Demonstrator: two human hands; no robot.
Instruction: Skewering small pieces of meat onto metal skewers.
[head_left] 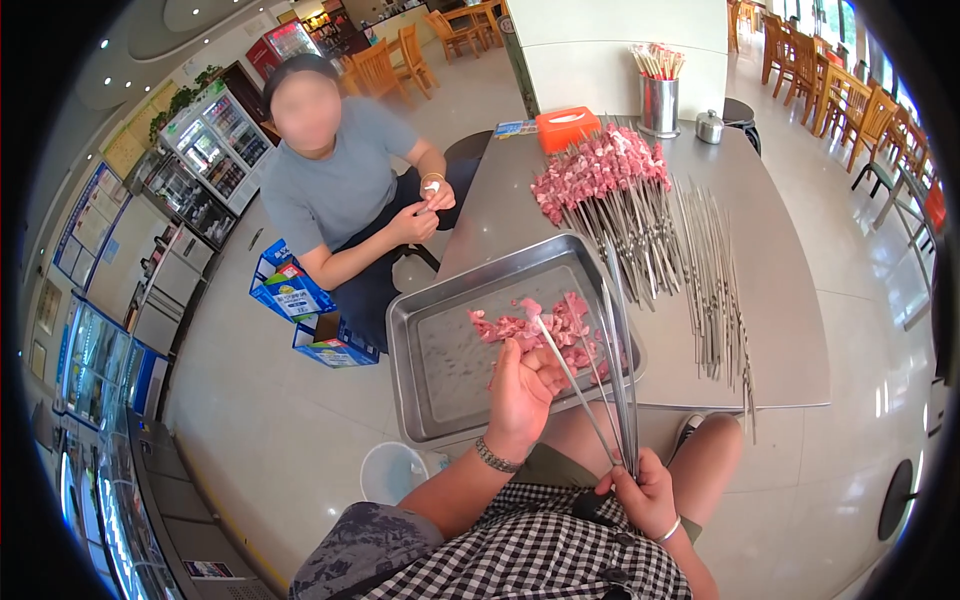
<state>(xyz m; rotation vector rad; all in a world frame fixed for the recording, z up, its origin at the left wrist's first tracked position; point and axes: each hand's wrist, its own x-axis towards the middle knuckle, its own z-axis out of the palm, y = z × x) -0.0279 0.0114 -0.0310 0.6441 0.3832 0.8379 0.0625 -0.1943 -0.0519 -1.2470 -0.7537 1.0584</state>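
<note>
In my right hand (645,495), closed near my lap, is a bundle of metal skewers (622,400) fanning upward. One pale skewer (572,378) leans left over the tray, with a pink lump of meat (531,307) at its tip. My left hand (525,395) is beside that skewer, thumb raised and apart from its loosely curled fingers; no meat shows between them. Behind it, raw meat pieces (500,326) lie in a deep metal tray (418,425), which overlaps the table's near left corner.
On the steel table (780,300) lie a pile of meat-loaded skewers (600,175) and bare skewers (715,290). Farther back stand an orange tissue box (566,128), a metal canister of sticks (659,105) and a small lidded pot (709,126). A person (345,175) sits left, near blue cartons (290,285). A white bucket (390,473) stands below.
</note>
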